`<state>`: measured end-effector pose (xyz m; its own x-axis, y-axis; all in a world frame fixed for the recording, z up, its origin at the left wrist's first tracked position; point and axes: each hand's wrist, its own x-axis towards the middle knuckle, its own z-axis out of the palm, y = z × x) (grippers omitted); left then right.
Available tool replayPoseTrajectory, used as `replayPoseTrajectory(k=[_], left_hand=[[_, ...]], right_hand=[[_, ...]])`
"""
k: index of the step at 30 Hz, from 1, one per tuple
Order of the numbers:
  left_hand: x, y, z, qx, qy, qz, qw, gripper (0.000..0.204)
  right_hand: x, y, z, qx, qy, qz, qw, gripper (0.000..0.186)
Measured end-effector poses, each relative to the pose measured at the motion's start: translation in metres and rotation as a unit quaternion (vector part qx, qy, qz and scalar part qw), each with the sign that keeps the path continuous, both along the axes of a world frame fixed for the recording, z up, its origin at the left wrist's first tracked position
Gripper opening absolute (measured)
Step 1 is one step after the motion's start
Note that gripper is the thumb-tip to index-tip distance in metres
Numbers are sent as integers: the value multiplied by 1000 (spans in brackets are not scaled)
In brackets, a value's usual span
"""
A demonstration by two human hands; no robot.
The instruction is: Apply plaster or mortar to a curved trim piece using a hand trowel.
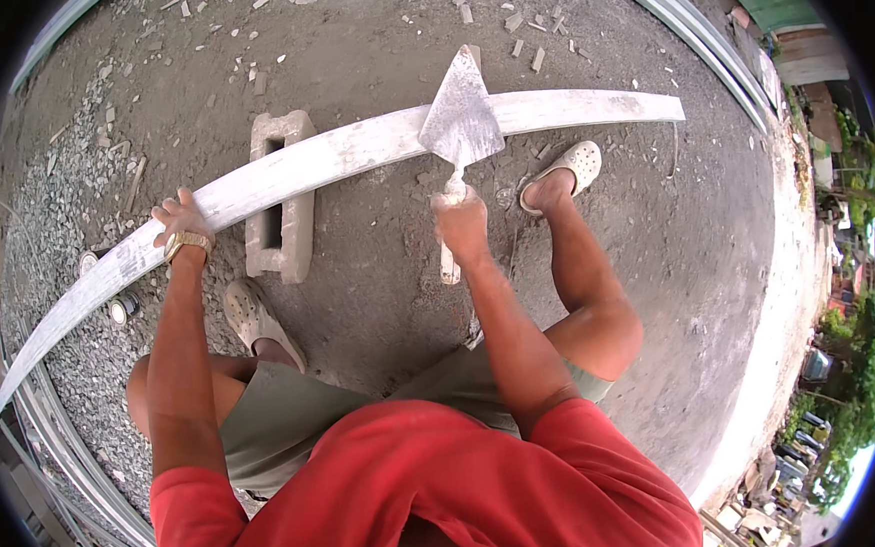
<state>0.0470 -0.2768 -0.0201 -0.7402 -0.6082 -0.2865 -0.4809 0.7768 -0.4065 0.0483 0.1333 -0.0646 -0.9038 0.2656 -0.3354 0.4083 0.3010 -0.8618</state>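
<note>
A long whitish metal bar (pixel 350 150) lies across in front of me, bent by the lens, resting over a hollow concrete block (pixel 300 232). My left hand (pixel 182 221), with a gold watch at its wrist, is closed around the bar left of the block. In my right hand (pixel 462 224) I grip the handle of a pointed trowel (pixel 462 112). Its greyish, mortar-stained blade points away from me and overlaps the bar right of the block; whether it touches the bar I cannot tell.
Gravel (pixel 84 225) covers the ground at left, where a small can (pixel 123 310) stands beside the bar. Broken chips (pixel 517 48) are scattered at the far side. Long metal channels (pixel 683 28) lie at far right, and more lengths (pixel 72 446) at near left. My clogs flank the block.
</note>
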Motion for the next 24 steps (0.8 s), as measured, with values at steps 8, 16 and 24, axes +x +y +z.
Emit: replayPoseTrajectory(k=[8, 16, 24], left_hand=[[-3, 2, -1, -10, 12, 18, 1000, 59], [-4, 1, -1, 3, -2, 34, 999, 63], [-5, 0, -6, -4, 12, 37, 999, 54]], right_hand=[[-56, 56, 33, -142, 2, -133, 981, 10], [-22, 39, 30, -109, -11, -69, 992, 14], [-2, -29, 13, -8, 11, -38, 999, 22]])
